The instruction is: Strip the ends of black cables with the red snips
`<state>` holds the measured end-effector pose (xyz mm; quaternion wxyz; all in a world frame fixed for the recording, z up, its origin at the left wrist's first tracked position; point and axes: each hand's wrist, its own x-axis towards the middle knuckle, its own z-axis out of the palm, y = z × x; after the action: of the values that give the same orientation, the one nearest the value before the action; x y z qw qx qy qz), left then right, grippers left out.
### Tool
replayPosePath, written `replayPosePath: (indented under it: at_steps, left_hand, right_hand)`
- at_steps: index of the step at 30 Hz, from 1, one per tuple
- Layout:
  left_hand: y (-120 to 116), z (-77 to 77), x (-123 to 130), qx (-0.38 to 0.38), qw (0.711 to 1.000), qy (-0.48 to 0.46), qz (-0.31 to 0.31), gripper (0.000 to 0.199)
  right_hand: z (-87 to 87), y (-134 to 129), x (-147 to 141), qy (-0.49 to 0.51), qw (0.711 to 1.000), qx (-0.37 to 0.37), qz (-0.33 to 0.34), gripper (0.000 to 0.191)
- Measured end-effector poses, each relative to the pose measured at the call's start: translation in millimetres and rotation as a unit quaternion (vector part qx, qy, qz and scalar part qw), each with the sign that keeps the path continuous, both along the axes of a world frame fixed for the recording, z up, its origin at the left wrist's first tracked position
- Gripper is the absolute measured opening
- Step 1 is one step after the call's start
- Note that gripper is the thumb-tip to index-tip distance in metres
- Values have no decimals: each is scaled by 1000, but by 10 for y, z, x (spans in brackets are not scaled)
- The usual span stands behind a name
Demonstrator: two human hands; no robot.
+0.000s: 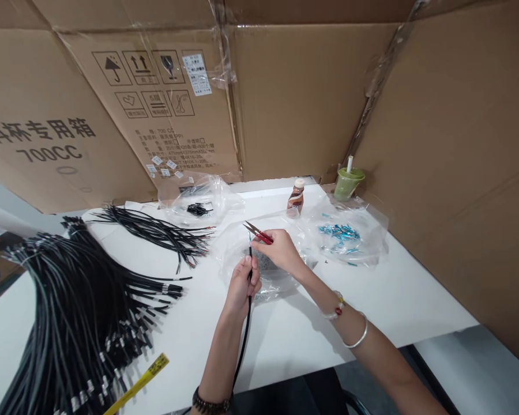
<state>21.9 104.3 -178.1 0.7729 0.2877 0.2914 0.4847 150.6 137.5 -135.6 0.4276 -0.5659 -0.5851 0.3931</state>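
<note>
Clear, crinkled plastic bags (377, 230) hold grey speckled bits (267, 263), glossy blue strips (339, 231) and small black pieces (198, 209); over the middle bag, the left hand (242, 282) pinches a slim black cable (246, 328), the right hand (280, 249) grips red-handled pointed scissors (265, 237).

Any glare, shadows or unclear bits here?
Head view: glints on the clear bag of blue pieces; head view: soft shadow on the tabletop below the right forearm; head view: tip of the black cable above the left hand, too small to make out.
</note>
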Motion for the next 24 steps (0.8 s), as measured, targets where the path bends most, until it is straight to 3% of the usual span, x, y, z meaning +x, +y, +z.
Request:
replayPosePath:
  at_steps: [7, 14, 19, 24]
  left_hand:
    - [-11, -8, -35, 2, 998, -37, -43, 30]
    - [-19, 104, -148, 30, 997, -36, -65, 34]
    - [-35, 151, -84, 75, 996, 48, 10, 35]
    - [-217, 299, -113, 140, 979, 107, 99, 35]
  right_hand:
    - [-125, 114, 44, 102, 992, -38, 69, 18]
    - [-80, 7, 71, 165, 985, -23, 52, 20]
    - [160, -172, 42, 146, 989, 5, 36, 26]
    - [403, -508, 119, 107, 994, 6, 33, 29]
